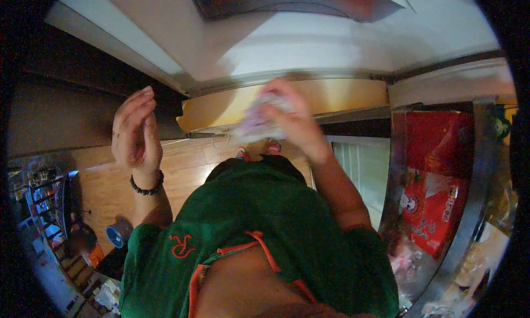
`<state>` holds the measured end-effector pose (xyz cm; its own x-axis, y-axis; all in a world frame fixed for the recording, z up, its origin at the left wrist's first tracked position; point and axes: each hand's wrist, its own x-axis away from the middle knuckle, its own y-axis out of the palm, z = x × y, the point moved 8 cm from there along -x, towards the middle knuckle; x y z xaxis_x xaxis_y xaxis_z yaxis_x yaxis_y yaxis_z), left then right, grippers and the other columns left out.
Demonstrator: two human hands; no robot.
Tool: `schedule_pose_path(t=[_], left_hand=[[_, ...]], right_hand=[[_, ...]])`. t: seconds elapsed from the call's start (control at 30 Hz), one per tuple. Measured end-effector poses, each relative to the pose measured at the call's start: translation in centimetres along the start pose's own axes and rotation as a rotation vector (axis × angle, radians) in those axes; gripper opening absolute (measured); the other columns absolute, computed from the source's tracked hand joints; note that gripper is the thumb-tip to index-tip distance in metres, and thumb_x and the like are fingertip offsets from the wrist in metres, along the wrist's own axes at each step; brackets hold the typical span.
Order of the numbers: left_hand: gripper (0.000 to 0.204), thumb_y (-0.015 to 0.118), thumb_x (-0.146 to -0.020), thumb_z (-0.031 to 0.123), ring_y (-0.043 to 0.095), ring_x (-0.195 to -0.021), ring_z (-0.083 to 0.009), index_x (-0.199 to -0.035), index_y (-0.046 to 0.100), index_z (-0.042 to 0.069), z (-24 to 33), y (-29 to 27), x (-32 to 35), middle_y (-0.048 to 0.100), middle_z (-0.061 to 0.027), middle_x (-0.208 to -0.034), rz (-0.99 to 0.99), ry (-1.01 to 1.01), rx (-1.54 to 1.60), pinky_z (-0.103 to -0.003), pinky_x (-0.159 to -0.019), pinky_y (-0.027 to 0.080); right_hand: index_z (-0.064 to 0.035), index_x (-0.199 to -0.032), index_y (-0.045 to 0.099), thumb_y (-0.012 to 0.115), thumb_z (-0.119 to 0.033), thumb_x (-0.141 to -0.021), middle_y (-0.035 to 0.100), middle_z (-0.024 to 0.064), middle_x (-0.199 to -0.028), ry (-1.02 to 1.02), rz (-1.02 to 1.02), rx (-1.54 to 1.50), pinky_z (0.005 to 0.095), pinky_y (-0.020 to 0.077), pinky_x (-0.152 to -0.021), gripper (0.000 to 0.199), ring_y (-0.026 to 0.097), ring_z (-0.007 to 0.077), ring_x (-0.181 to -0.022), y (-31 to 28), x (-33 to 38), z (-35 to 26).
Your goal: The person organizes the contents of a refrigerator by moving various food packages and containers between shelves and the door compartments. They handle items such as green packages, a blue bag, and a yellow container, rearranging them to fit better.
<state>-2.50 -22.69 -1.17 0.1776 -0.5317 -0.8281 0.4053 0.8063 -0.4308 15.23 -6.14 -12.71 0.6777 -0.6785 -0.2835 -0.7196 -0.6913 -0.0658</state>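
Note:
My right hand (295, 122) is closed round a crumpled whitish-purple cloth (259, 119), both smeared by motion. It is in front of a pale yellow ledge (342, 100) that runs below a glossy white surface (309, 50). Raised at the left, my left hand (135, 127) holds nothing; its fingers are extended and slightly bent, with the thumb apart. It is near the ledge's left end, in front of a dark panel (61, 113), and does not visibly touch either. A dark bead bracelet (147, 190) circles the left wrist.
On the right, red packages (433, 207) lie behind a metal frame (480, 169). A dark red panel (298, 0) is at the far edge. At the lower left are loaded shelves (52, 218), a blue round bin-like object (116, 234) and a blurred person (83, 243). Below is wooden floor (105, 188).

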Motion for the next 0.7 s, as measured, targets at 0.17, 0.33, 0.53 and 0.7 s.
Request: schedule_pose_path(t=[0.17, 0.33, 0.53, 0.7], left_hand=[[0.013, 0.054, -0.082, -0.007, 0.061, -0.096, -0.0307, -0.093, 0.061, -0.004, -0.1, 0.6, 0.1, 0.063, -0.019, -0.099, -0.003, -0.039, 0.025, -0.038, -0.087, 0.048], [0.015, 0.055, -0.08, -0.009, 0.061, -0.096, -0.0303, -0.092, 0.061, -0.003, 0.5, 2.5, -0.9, 0.063, -0.0174, -0.098, -0.082, -0.02, 0.027, -0.038, -0.087, 0.048], [0.017, 0.057, -0.076, -0.011, 0.061, -0.096, -0.0308, -0.09, 0.061, -0.002, 0.9, 4.9, -0.4, 0.063, -0.0165, -0.097, -0.163, -0.016, 0.072, -0.037, -0.085, 0.048], [0.018, 0.057, -0.075, -0.012, 0.062, -0.095, -0.0294, -0.09, 0.062, -0.003, 0.6, 5.6, -0.5, 0.063, -0.0161, -0.098, -0.157, -0.029, 0.086, -0.036, -0.083, 0.048]], right_hand=[[-0.006, -0.099, 0.055, 0.064, -0.013, -0.081, 0.058, 0.0044, -0.088, 0.313, 0.629, -0.13, 0.0291, 0.0488, -0.066, 0.022, 0.056, 0.0143, -0.076, -14.3, 4.3, 0.4], [-0.003, -0.1, 0.054, 0.066, -0.017, -0.081, 0.057, 0.0073, -0.094, 0.305, 0.701, 0.183, 0.0292, 0.046, -0.073, 0.027, 0.054, 0.015, -0.083, -21.4, 5.5, 2.0], [-0.0028, -0.099, 0.056, 0.063, -0.021, -0.085, 0.058, 0.0029, -0.086, 0.233, 0.69, -0.047, 0.0267, 0.0451, -0.074, 0.024, 0.054, 0.0115, -0.082, -20.7, 3.1, 1.5], [0.0022, -0.101, 0.057, 0.067, -0.03, -0.081, 0.06, 0.0097, -0.094, 0.164, 0.891, 0.62, 0.0326, 0.0454, -0.078, 0.039, 0.055, 0.0188, -0.087, -23.5, -0.6, -0.1]])
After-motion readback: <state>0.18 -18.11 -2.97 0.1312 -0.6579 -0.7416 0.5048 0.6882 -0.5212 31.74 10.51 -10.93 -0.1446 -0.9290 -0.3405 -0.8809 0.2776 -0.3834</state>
